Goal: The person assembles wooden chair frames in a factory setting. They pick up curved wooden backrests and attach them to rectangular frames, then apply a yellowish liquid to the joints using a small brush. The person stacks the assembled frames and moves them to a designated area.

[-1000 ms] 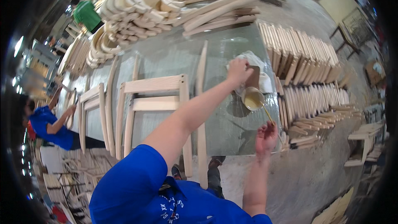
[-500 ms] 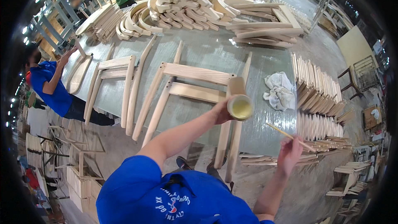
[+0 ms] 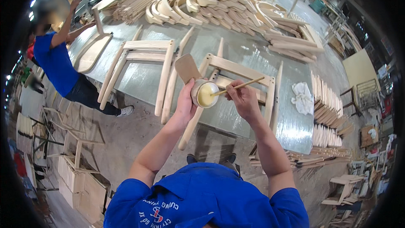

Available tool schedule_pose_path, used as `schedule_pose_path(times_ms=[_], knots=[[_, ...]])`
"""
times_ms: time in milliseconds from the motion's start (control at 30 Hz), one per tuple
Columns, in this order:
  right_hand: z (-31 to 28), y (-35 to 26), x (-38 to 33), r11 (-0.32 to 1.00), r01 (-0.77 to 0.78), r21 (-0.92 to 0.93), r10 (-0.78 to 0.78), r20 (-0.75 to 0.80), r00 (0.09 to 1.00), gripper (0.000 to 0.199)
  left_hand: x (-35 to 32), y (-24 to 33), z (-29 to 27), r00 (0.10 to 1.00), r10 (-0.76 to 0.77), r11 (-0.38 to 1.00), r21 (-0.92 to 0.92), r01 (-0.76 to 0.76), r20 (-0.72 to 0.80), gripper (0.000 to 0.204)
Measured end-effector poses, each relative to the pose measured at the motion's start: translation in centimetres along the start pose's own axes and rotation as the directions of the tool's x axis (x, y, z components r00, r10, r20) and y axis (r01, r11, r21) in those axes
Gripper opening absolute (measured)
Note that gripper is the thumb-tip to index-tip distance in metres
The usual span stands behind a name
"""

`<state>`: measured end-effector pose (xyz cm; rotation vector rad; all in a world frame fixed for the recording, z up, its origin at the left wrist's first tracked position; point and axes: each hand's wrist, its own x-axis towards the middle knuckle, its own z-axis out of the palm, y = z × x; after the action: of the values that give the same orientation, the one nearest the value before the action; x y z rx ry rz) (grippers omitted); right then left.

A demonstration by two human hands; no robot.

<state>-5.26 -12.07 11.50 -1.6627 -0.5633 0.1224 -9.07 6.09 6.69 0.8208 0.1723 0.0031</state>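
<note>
Mid-frame, the left hand (image 3: 184,102) grasps a round cup (image 3: 215,88) of creamy yellow liquid (image 3: 205,96); the right hand (image 3: 244,100) pinches a slender stick (image 3: 252,82), tip inside the cup, near a smooth, pale wooden frame (image 3: 238,71).

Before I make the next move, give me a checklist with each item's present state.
1. Left hand gripping the round, pale-walled cup of yellowish liquid: ok.
2. Right hand holding the thin, yellowish stick: ok.
3. Stick's lower end within the cup's mouth: ok.
4. Flat brown piece joined to the cup: cannot tell.
5. Crumpled white cloth on the grey-green table, apart from both hands: ok.
6. Liquid's depth: cannot tell.
</note>
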Motion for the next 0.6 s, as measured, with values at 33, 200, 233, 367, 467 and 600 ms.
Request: schedule_pose_path(times_ms=[33,200,233,367,467,600], knots=[[0.8,-0.1,0.4,0.999,0.000,0.036,0.001,-0.034,0.999,0.017,-0.5,0.6,-0.5,0.999,0.031,0.999,-0.016,-0.031,-0.045,0.048],[4.1,0.3,2.4,0.981,-0.103,0.164,0.108,-0.020,0.994,0.020,-1.1,1.6,-4.7,0.988,0.049,0.981,-0.177,-0.075,-0.147,0.038],[4.2,1.3,2.7,0.965,-0.169,0.202,0.170,0.014,0.985,0.021,-1.1,1.5,-4.8,0.988,0.041,0.977,-0.202,-0.071,-0.150,0.038],[4.3,3.5,3.1,0.786,-0.299,0.541,0.364,-0.015,0.931,0.017,-1.0,1.3,-5.1,0.982,-0.011,0.955,-0.294,-0.045,-0.186,0.040],[3.2,3.9,3.5,0.782,-0.205,0.589,0.235,0.026,0.972,0.009,-0.2,1.3,-5.7,0.977,-0.061,0.952,-0.307,-0.004,-0.202,0.042],[2.3,4.5,4.9,0.755,-0.100,0.648,0.123,0.010,0.992,0.008,2.3,1.0,-5.7,0.973,-0.100,0.943,-0.333,0.026,-0.207,0.047]])
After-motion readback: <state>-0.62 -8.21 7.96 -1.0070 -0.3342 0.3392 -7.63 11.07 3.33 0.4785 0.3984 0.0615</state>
